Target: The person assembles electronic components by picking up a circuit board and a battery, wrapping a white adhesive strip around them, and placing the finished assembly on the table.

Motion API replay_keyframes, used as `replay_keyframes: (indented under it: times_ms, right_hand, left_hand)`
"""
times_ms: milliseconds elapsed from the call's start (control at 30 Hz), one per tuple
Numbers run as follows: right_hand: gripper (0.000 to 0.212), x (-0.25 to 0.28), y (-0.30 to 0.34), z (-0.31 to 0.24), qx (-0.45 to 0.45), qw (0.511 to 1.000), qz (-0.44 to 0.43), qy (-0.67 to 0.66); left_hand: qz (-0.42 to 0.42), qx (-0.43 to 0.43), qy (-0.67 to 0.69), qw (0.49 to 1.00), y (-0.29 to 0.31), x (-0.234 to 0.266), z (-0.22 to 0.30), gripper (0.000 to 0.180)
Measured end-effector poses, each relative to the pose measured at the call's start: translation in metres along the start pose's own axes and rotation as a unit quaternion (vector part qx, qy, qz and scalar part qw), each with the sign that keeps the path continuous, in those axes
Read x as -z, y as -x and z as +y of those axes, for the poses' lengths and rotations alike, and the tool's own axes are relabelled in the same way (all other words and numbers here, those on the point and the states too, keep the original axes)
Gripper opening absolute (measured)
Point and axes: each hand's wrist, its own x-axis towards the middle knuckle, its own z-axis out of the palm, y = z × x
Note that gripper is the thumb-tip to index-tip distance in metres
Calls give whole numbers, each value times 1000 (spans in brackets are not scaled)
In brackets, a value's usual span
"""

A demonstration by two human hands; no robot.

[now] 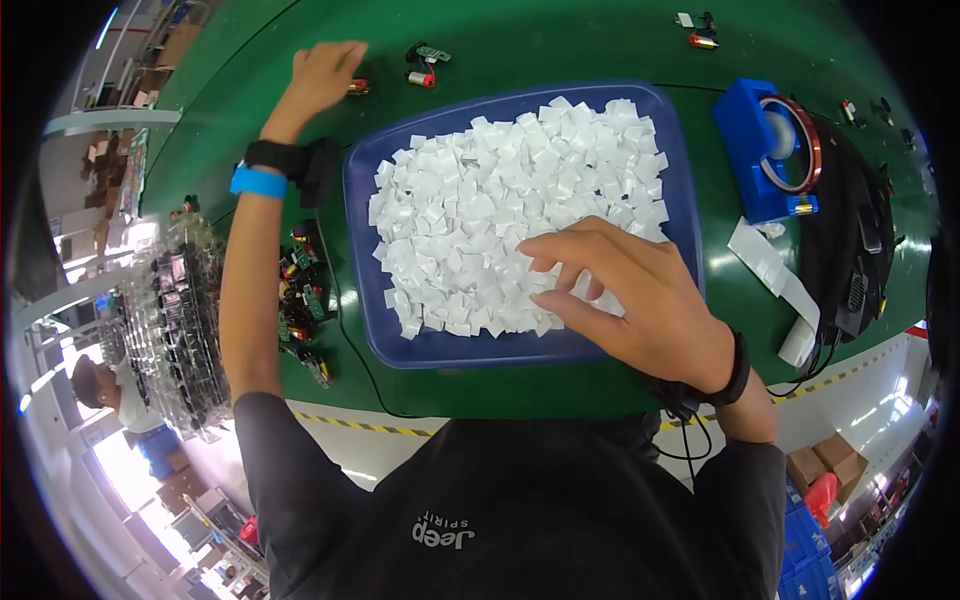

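My left hand (322, 76) reaches over the far left of the green table, its fingers partly bent and apart, with nothing visible in them. A red-wrapped cylindrical cell (357, 88) lies right beside it, partly hidden by the hand. My right hand (635, 295) hovers above the near right part of a blue plastic tray (520, 350), thumb and fingers apart, nothing between them. Small white paper-like squares (500, 190) are heaped in the tray. Just right of the left hand lies another red cell (420, 79) wired to a small green circuit board (433, 53).
A blue tape dispenser (745, 150) with a reddish-brown tape ring stands right of the tray. Beside it are a white strip (775, 270) and a black bag (850, 230). Circuit assemblies (303, 285) lie left of the tray, near a black cable. Another assembly (703, 40) sits at the back.
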Motion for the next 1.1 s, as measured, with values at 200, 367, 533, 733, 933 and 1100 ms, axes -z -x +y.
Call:
replay_keyframes:
  times_ms: [200, 367, 533, 733, 933, 1100]
  right_hand:
    - [29, 2, -1, 0, 14, 1000, -2, -1]
    - [26, 1, -1, 1, 14, 1000, 7, -2]
    - [27, 0, -2, 4, -73, 991, 77, -83]
    - [26, -9, -3, 4, -78, 984, 116, -107]
    - [28, -8, -1, 12, 81, 987, 95, 99]
    - [31, -3, -1, 9, 105, 983, 68, 134]
  left_hand:
    - [-138, 8, 177, 975, -39, 14, 62, 27]
    - [-135, 101, 260, 951, 1, 60, 85, 28]
    - [11, 114, 458, 882, 47, 119, 193, 45]
    - [-11, 114, 523, 845, 93, 124, 268, 54]
    - [-61, 54, 517, 852, 98, 121, 269, 55]
    - [-66, 202, 603, 769, 93, 128, 282, 42]
